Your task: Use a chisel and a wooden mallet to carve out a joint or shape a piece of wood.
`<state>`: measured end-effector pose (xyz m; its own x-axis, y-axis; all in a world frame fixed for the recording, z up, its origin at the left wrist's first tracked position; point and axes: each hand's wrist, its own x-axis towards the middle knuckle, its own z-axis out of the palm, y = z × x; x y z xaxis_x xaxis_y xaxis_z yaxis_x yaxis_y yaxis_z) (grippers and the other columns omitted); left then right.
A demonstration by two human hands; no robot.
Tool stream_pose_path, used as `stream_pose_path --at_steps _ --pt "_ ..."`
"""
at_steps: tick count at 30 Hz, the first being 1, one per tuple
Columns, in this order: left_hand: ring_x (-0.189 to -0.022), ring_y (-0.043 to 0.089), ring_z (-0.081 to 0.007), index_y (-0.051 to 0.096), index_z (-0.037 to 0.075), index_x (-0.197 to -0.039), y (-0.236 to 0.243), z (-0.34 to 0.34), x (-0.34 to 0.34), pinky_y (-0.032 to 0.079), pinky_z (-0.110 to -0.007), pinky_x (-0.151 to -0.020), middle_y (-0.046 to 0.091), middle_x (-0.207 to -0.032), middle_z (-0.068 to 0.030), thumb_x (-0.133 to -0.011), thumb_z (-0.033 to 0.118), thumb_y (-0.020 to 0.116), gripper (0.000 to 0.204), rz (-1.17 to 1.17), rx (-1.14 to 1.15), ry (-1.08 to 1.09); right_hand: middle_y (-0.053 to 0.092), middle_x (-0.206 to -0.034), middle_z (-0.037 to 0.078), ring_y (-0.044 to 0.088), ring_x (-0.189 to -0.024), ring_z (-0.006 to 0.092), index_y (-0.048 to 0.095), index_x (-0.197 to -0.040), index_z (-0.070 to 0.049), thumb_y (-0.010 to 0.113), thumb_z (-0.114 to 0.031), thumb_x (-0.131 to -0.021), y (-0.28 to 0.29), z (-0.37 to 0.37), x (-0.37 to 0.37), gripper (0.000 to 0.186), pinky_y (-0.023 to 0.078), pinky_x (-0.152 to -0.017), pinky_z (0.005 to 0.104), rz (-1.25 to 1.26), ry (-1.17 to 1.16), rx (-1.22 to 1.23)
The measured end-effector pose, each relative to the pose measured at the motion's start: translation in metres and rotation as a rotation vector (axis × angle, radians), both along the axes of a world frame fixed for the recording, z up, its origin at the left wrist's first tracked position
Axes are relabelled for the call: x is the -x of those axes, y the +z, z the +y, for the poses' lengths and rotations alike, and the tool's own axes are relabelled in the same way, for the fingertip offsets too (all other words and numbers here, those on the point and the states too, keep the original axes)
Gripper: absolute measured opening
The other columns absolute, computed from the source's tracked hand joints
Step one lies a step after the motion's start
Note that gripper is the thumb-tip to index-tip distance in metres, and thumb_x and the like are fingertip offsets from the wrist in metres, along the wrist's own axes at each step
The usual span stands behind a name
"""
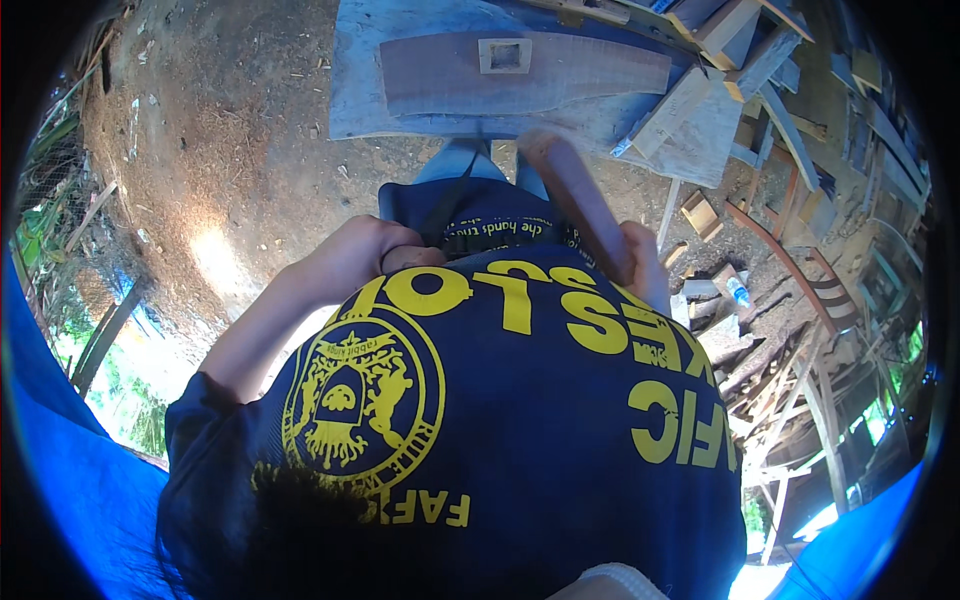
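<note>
I look down over my dark blue shirt (520,420) with yellow print. My left hand (385,250) is closed at waist height around the lower end of a thin dark tool (455,195), which points up toward the bench. My right hand (645,265) grips a thick reddish wooden club (575,195), its rounded end raised toward the bench edge. Ahead of both hands lies a brown plank (600,70) with a square hole (505,55) cut through it, resting on a pale wooden bench top (360,90).
Bare dirt ground (230,170) strewn with chips spreads to the left. Offcuts and boards (700,130) are piled at the bench's right end, with curved wooden parts (800,270) and a plastic bottle (737,292) beyond. Blue tarpaulin (60,450) lines the lower edges.
</note>
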<state>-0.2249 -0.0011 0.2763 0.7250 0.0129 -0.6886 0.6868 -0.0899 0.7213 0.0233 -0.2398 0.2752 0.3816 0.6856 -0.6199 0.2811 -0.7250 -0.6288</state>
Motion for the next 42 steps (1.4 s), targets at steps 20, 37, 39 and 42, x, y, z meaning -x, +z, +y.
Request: stream_pose_path --at_steps 20,37,39,42 --pt "-0.071 0.062 -0.0181 0.065 0.002 -0.082 -0.013 0.009 -0.044 0.048 -0.030 -0.067 0.065 -0.077 -0.0067 -0.064 0.016 0.082 0.028 -0.269 0.227 -0.087 0.063 -0.099 0.017 0.062 -0.093 0.0248 0.049 -0.115 -0.008 0.069 -0.021 -0.083 0.000 -0.147 -0.003 0.040 0.046 -0.081 0.0333 0.076 -0.319 0.091" --pt "-0.078 0.066 -0.0258 0.069 0.008 -0.102 -0.141 -0.100 -0.203 0.050 -0.038 -0.067 0.069 -0.083 -0.0113 -0.074 0.045 0.070 0.046 -0.424 -0.153 -0.951 0.065 -0.091 0.010 0.064 -0.082 0.0131 0.048 -0.118 -0.010 0.063 -0.019 -0.089 0.046 -0.089 0.032 0.033 0.048 -0.072 0.0255 0.019 -0.615 0.117" --pt "-0.078 0.067 -0.0268 0.070 0.012 -0.096 -0.132 -0.149 -0.210 0.051 -0.038 -0.065 0.069 -0.082 -0.0104 -0.074 0.048 0.070 0.042 -0.358 -0.197 -0.968 0.065 -0.091 0.009 0.063 -0.080 0.0129 0.049 -0.118 -0.010 0.062 -0.020 -0.090 0.037 -0.083 0.034 0.032 0.048 -0.072 0.0250 -0.051 -0.456 -0.064" --pt "-0.082 0.067 -0.0263 0.069 0.012 -0.099 -0.133 -0.182 -0.207 0.051 -0.038 -0.066 0.069 -0.085 -0.0104 -0.076 0.047 0.068 0.041 -0.564 -0.185 -0.772 0.065 -0.091 0.009 0.063 -0.079 0.0132 0.048 -0.119 -0.010 0.061 -0.021 -0.091 0.020 -0.097 0.034 0.032 0.048 -0.071 0.0252 -0.150 -0.277 -0.243"
